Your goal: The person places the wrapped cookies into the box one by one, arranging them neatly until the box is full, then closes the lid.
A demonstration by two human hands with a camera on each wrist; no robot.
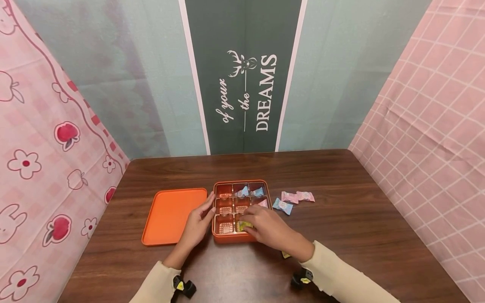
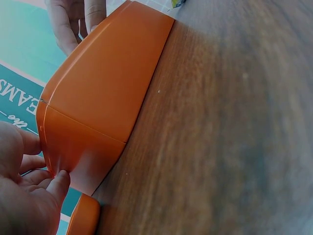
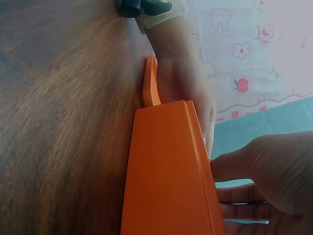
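Observation:
A square orange box [image 1: 235,238] with a divided copper-coloured tray lies on the table. My left hand [image 1: 198,221] rests along its left side, fingers extended; the left wrist view shows the fingertips and thumb touching the wall. My right hand [image 1: 267,225] reaches over the lower right, with thumb and fingers about a yellow wrapped candy [image 1: 241,226] in the bottom middle compartment. Blue candies [image 1: 242,192] sit in the top middle and top right compartments, a pink candy [image 1: 263,203] in the middle right one. The right hand hides the bottom right compartment.
An orange lid [image 1: 172,216] lies flat left of the box. Right of it are a blue candy [image 1: 282,206] and two pink candies [image 1: 305,196]. Another yellow wrapper [image 1: 286,255] peeks out beneath the right wrist. Curtains stand around the wooden table [image 1: 341,219].

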